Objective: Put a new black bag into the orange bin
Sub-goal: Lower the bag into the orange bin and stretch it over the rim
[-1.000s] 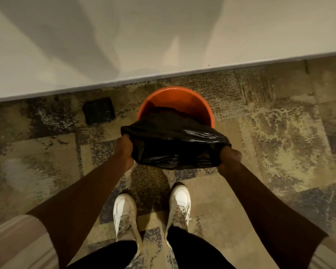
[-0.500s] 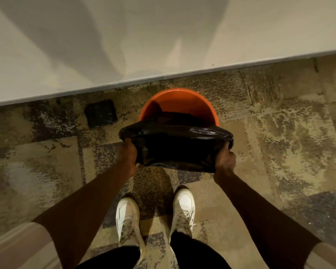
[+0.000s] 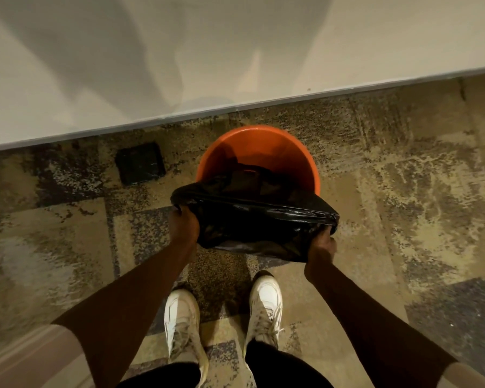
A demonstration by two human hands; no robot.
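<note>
The round orange bin (image 3: 263,148) stands on the carpet just in front of my feet, close to the wall. The black bag (image 3: 252,219) hangs inside it, and its top edge is folded outward over the near rim, hiding that side of the bin. My left hand (image 3: 183,224) grips the bag's edge at the bin's near left. My right hand (image 3: 321,247) grips the edge at the near right. The far rim of the bin is bare orange.
A pale wall with a grey baseboard (image 3: 235,109) runs right behind the bin. A dark square floor plate (image 3: 140,167) lies in the patterned carpet to the bin's left. My white shoes (image 3: 265,306) stand just behind the bin.
Both hands have pulled the bag's edge further down and outward over the near rim. More of the bag now sits inside the bin.
</note>
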